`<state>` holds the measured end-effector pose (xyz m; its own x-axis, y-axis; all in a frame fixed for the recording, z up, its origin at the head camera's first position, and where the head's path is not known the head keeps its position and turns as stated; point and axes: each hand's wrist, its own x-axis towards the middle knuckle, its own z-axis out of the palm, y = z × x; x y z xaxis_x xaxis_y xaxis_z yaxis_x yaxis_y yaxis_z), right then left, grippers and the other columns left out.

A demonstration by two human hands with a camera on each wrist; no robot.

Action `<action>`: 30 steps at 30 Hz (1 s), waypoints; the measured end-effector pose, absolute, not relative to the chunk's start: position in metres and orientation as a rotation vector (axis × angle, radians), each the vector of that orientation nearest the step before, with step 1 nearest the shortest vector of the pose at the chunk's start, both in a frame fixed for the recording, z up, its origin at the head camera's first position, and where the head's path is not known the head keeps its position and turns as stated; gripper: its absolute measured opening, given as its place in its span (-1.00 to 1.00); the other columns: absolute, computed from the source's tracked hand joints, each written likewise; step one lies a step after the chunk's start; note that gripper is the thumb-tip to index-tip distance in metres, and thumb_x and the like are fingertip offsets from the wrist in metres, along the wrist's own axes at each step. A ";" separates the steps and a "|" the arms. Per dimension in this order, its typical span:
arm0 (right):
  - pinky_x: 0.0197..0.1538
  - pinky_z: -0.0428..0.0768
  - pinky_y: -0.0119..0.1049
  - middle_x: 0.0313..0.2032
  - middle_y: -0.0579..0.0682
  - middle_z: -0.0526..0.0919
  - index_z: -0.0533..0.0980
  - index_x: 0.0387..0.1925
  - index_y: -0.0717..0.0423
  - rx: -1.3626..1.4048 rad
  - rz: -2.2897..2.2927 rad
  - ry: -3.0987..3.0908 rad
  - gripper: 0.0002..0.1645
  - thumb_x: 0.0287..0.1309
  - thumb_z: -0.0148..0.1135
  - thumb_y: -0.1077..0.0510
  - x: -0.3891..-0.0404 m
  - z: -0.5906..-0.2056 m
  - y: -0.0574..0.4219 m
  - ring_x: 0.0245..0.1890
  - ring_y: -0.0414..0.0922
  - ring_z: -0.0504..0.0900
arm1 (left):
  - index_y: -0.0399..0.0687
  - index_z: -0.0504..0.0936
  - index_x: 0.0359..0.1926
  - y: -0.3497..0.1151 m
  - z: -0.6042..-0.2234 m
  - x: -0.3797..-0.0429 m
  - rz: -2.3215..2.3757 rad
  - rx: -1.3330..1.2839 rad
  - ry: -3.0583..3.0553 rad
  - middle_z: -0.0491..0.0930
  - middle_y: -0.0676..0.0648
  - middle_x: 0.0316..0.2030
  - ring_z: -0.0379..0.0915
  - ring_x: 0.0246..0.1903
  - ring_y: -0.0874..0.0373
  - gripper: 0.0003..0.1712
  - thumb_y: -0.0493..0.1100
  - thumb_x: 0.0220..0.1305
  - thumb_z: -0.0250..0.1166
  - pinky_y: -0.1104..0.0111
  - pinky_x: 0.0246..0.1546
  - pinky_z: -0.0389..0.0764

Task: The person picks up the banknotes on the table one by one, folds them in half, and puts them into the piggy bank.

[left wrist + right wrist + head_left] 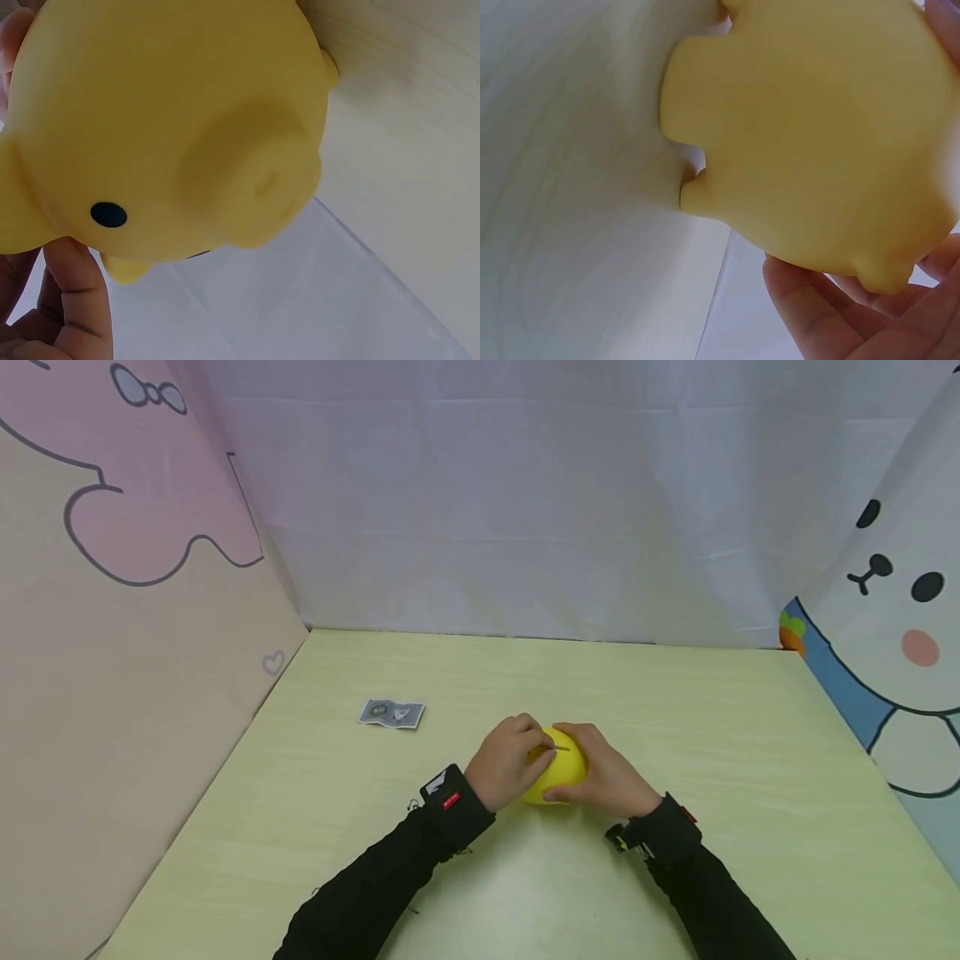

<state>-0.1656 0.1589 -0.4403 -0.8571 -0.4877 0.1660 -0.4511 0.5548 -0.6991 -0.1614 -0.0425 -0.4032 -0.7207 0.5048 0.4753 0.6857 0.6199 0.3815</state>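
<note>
A yellow pig-shaped piggy bank (pixel 564 770) stands on the table between both hands, a dark slot showing on its top in the head view. My right hand (pixel 611 777) grips its right side, thumb in front and fingers behind. Above the bank, my left hand (pixel 510 762) has curled fingers, with thumb and forefinger tips close together at the slot; I cannot tell what is between them. In the left wrist view, the piggy bank (pixel 172 135) shows its snout and one eye, with curled fingers (pixel 79 292) behind its ear. In the right wrist view, fingers (pixel 810 300) press the bank's far side.
A creased grey banknote (pixel 392 713) lies on the pale wooden table (pixel 645 693), back left of the hands. A white curtain (pixel 487 510) hangs along the back edge. Cartoon-printed panels flank the left and right sides.
</note>
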 end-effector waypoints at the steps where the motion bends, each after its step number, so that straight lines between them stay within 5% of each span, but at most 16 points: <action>1: -0.07 0.54 -0.24 0.21 0.12 0.36 0.21 0.37 0.12 -0.827 -1.210 2.727 0.08 -0.10 0.56 -0.12 -0.166 -0.440 0.159 -0.05 -0.08 0.42 | -0.14 0.73 -0.27 -0.042 -0.403 -0.162 -0.786 -0.961 -2.524 0.59 -0.06 -0.30 0.46 -0.30 0.10 -0.90 -0.20 0.25 0.36 0.43 -0.23 0.54; 17: -0.13 0.55 -0.30 0.18 0.07 0.38 0.24 0.35 0.05 -0.839 -1.263 2.696 0.03 -0.10 0.57 -0.10 -0.168 -0.443 0.158 -0.04 -0.07 0.39 | -0.18 0.68 -0.31 -0.035 -0.414 -0.162 -0.710 -0.935 -2.493 0.47 -0.08 -0.32 0.36 -0.32 0.09 -0.89 -0.20 0.26 0.33 0.43 -0.27 0.47; 30: -0.06 0.53 -0.19 0.19 0.11 0.38 0.23 0.36 0.10 -0.782 -1.237 2.723 0.08 -0.13 0.57 -0.13 -0.166 -0.441 0.157 -0.04 -0.05 0.42 | -0.17 0.72 -0.22 -0.047 -0.410 -0.163 -0.881 -0.958 -2.526 0.56 -0.10 -0.21 0.45 -0.23 0.05 -0.88 -0.22 0.30 0.31 0.34 -0.17 0.54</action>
